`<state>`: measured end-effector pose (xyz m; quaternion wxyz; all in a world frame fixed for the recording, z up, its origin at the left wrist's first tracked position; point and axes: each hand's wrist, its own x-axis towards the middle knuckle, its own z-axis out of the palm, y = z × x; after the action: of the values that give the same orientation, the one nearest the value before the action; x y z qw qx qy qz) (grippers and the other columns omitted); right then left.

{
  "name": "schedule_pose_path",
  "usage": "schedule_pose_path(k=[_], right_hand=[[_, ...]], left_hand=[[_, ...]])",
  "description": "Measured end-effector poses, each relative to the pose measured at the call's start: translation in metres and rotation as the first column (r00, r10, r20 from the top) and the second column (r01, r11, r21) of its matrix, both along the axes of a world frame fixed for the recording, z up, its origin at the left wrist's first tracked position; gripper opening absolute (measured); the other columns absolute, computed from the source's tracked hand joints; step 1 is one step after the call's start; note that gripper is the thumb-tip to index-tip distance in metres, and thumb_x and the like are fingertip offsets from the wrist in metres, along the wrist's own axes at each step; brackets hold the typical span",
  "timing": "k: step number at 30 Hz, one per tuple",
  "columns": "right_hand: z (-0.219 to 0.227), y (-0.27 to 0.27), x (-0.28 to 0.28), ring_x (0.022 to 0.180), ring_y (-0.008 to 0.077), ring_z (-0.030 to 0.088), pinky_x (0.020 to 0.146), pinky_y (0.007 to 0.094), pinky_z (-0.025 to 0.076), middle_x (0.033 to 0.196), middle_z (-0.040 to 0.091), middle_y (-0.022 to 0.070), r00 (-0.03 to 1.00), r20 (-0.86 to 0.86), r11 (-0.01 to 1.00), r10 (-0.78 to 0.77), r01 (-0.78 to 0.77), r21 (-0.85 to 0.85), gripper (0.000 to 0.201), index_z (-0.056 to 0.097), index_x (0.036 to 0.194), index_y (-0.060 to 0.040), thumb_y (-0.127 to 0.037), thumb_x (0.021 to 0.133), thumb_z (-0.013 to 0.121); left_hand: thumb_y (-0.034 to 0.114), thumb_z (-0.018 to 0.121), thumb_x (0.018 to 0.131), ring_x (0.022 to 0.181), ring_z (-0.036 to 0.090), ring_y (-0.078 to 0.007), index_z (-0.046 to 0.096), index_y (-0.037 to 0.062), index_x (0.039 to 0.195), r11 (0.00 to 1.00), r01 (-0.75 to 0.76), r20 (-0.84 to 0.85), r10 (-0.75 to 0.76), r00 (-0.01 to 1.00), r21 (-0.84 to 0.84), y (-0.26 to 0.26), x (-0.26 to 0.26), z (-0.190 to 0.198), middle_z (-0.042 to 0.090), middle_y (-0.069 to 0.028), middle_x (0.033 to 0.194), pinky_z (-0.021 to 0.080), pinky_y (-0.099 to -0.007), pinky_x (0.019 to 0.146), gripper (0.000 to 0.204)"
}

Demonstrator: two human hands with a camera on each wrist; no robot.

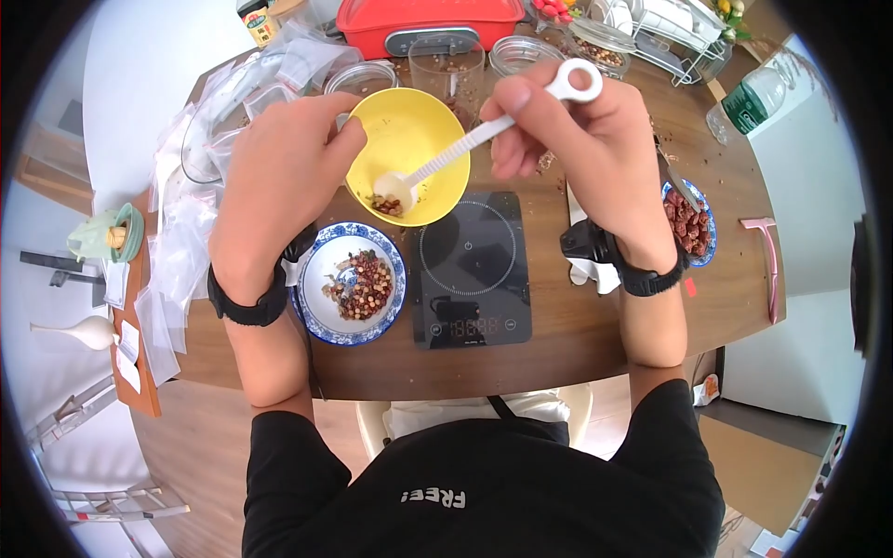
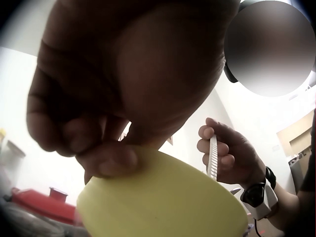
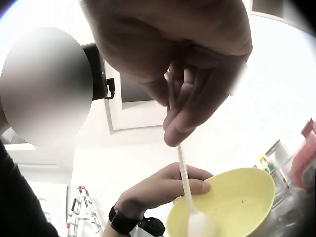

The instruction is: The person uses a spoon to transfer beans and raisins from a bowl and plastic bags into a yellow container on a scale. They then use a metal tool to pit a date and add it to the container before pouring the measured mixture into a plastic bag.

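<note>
My left hand [image 1: 284, 163] pinches the rim of a yellow bowl [image 1: 409, 130], thumb and fingers at its left edge. The bowl is tilted, with a few brown beans and bits [image 1: 386, 205] at its lower side. In my right hand [image 1: 595, 139] is a white spoon [image 1: 465, 144] with a ridged handle and a ring end, pinched between thumb and fingers. Its scoop rests low inside the bowl beside the beans. Below the left hand, a blue-and-white dish [image 1: 321, 316] holds mixed beans [image 1: 363, 288]. A black digital scale [image 1: 470, 270] lies to its right.
Clear plastic bags [image 1: 186, 223] spread along the left side. A red appliance [image 1: 428, 19] and glass jars [image 1: 446, 70] stand at the back. Rightward are a patterned bowl of dried red dates [image 1: 686, 228], a pink T-shaped tool [image 1: 770, 270] and a green-labelled bottle [image 1: 747, 104].
</note>
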<state>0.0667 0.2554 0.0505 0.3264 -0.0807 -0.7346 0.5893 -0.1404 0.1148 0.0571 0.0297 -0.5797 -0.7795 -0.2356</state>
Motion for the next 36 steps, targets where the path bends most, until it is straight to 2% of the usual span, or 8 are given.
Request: schedule_pose_path(k=[1,3,8,10,16,23,25,36], right_hand=[[0.000,0.003,-0.002,0.066,0.0085,0.068,0.059,0.0206,0.053,0.072,0.070,0.0039,1.000,-0.003,1.000,-0.003,0.003,0.002,0.019,0.072,0.095,-0.0003,-0.018,0.098,0.066],[-0.001,0.006,-0.006,0.065,0.0113,0.070,0.058,0.0219,0.053,0.073,0.071,0.0058,0.999,-0.015,0.988,-0.043,0.040,-0.148,0.024,0.071,0.095,0.0011,-0.021,0.100,0.063],[-0.017,0.018,-0.018,0.067,0.0148,0.072,0.058,0.0234,0.054,0.076,0.073,0.0092,0.993,-0.055,0.952,-0.105,0.085,-0.294,0.028,0.070,0.097,0.0016,-0.024,0.101,0.060],[-0.022,0.021,-0.021,0.068,0.0129,0.070,0.059,0.0210,0.052,0.079,0.072,0.0065,0.991,-0.041,0.932,-0.124,0.102,-0.348,0.027,0.068,0.107,-0.0018,-0.026,0.103,0.057],[-0.031,0.028,-0.025,0.071,0.0116,0.070,0.060,0.0201,0.052,0.083,0.072,0.0051,0.989,-0.055,0.911,-0.140,0.106,-0.399,0.028,0.067,0.111,-0.0011,-0.026,0.103,0.056],[-0.034,0.042,-0.022,0.069,0.0114,0.069,0.059,0.0207,0.051,0.081,0.072,0.0056,0.982,-0.128,0.878,-0.138,0.062,-0.475,0.030,0.068,0.107,-0.0011,-0.028,0.103,0.056],[-0.036,0.045,-0.022,0.068,0.0112,0.069,0.060,0.0213,0.051,0.080,0.071,0.0050,0.980,-0.117,0.878,-0.159,0.086,-0.472,0.030,0.068,0.105,-0.0016,-0.029,0.103,0.055],[-0.032,0.050,-0.017,0.067,0.0123,0.068,0.058,0.0216,0.050,0.078,0.070,0.0045,0.965,-0.168,0.861,-0.202,0.093,-0.500,0.030,0.068,0.104,-0.0014,-0.028,0.103,0.055]], left_hand=[[0.021,0.054,0.091,0.075,0.066,-0.0374,0.071,0.0038,0.102,0.999,-0.037,-0.008,0.037,0.999,-0.023,0.000,0.001,0.002,0.068,-0.0179,0.077,0.051,-0.0455,0.070,0.026],[0.021,0.054,0.091,0.075,0.065,-0.0380,0.070,0.0029,0.100,0.999,-0.045,-0.007,0.045,0.999,-0.015,-0.001,0.002,0.003,0.067,-0.0182,0.077,0.050,-0.0458,0.070,0.026],[0.020,0.054,0.091,0.076,0.064,-0.0397,0.068,0.0008,0.098,0.998,-0.061,-0.046,0.062,0.997,0.027,-0.002,-0.001,0.003,0.066,-0.0190,0.076,0.050,-0.0465,0.069,0.025],[0.020,0.054,0.091,0.076,0.064,-0.0397,0.068,0.0004,0.099,0.995,-0.100,0.003,0.100,0.995,0.004,-0.002,-0.002,0.005,0.065,-0.0196,0.076,0.049,-0.0464,0.070,0.025],[0.020,0.054,0.091,0.076,0.065,-0.0382,0.070,0.0009,0.104,0.992,-0.119,0.048,0.117,0.992,0.031,-0.004,-0.004,0.006,0.066,-0.0199,0.076,0.050,-0.0455,0.071,0.028],[0.022,0.054,0.091,0.076,0.066,-0.0371,0.070,0.0018,0.111,0.982,-0.170,0.059,0.165,0.985,0.088,-0.005,-0.011,0.007,0.067,-0.0197,0.079,0.050,-0.0444,0.072,0.032],[0.022,0.053,0.092,0.075,0.065,-0.0364,0.070,0.0015,0.111,0.972,-0.224,0.181,0.208,0.961,0.070,-0.003,-0.015,0.008,0.068,-0.0199,0.080,0.049,-0.0432,0.071,0.033],[0.022,0.053,0.091,0.077,0.067,-0.0365,0.071,0.0002,0.110,0.964,-0.245,0.183,0.224,0.957,0.101,-0.003,-0.024,0.006,0.068,-0.0212,0.082,0.050,-0.0422,0.072,0.034]])
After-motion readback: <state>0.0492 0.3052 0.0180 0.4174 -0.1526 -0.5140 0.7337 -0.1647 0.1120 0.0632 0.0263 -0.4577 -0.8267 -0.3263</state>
